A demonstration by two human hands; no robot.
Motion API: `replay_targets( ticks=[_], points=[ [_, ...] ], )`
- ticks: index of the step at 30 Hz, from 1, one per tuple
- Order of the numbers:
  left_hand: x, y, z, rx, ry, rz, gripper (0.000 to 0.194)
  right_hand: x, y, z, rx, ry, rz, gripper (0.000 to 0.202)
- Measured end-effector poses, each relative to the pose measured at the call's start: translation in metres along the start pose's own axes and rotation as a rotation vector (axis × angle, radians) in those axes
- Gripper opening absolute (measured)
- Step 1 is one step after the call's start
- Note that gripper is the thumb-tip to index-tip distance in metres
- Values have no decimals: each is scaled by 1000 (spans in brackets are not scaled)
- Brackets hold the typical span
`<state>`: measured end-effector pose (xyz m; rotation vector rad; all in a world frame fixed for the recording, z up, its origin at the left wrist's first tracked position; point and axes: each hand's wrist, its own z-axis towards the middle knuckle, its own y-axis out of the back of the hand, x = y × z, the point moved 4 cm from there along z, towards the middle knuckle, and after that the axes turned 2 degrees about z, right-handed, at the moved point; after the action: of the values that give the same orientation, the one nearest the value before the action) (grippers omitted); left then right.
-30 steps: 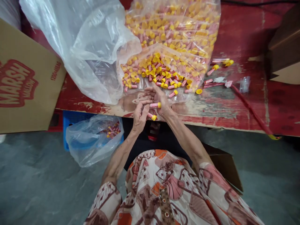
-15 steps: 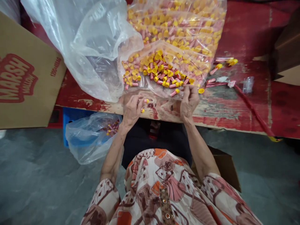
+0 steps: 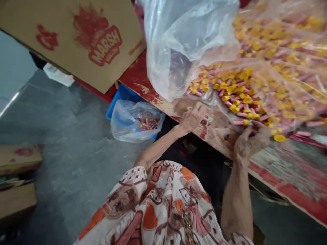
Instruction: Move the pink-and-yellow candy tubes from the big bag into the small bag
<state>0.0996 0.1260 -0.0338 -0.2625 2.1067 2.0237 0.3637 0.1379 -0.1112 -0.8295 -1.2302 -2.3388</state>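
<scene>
Far more capped tubes [image 3: 234, 108] fill the clear bag on the bench [image 3: 288, 170] than the small pile [image 3: 148, 124] below its near edge, the left grip [image 3: 192, 117] half-curled, the right [image 3: 252, 139] nearly closed beside the tubes, their hold unclear.

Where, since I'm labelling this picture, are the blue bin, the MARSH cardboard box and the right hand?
Blue bin [image 3: 111, 107]: head view, on its left side wall.
MARSH cardboard box [image 3: 105, 47]: head view, on the red printed logo.
Right hand [image 3: 254, 139]: head view, mid-hand.
</scene>
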Motion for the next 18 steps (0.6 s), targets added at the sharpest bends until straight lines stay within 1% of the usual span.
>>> replay_targets(
  ticks=[2, 3, 5, 6, 8, 10, 11, 12, 13, 14, 15, 16, 18],
  points=[
    [3, 0, -3, 18, -38, -36, 25, 1, -1, 0, 1, 67, -19, 28],
    [8, 3, -8, 0, -58, -65, 22, 2, -1, -1, 2, 91, -24, 27],
    [29, 14, -24, -96, -31, -123, 19, 2, 0, -1, 7, 104, -31, 24],
    [46, 20, -37, -156, 26, -143, 20, 2, 1, -1, 6, 95, -40, 22],
    [87, 27, -69, -251, 202, -148, 21, -1, 1, 1, 6, 66, -60, 19],
    [128, 27, -106, -304, 385, -106, 19, -4, 1, 5, 14, 32, -74, 19],
    [144, 25, -123, -327, 456, -84, 18, -4, 1, 6, 19, 15, -79, 20],
    [156, 21, -138, -352, 508, -75, 18, -2, 2, 8, 24, -5, -86, 21],
    [162, 15, -149, -377, 534, -84, 18, 0, 3, 9, 25, -27, -94, 21],
    [162, 9, -157, -397, 531, -117, 17, 4, 5, 9, 28, -48, -99, 21],
    [157, 2, -159, -408, 497, -172, 17, 9, 8, 9, 36, -65, -98, 20],
    [147, -4, -158, -408, 436, -243, 19, 15, 10, 9, 47, -79, -91, 18],
    [118, -13, -146, -379, 265, -390, 27, 29, 16, 7, 72, -98, -70, 14]
  ],
)
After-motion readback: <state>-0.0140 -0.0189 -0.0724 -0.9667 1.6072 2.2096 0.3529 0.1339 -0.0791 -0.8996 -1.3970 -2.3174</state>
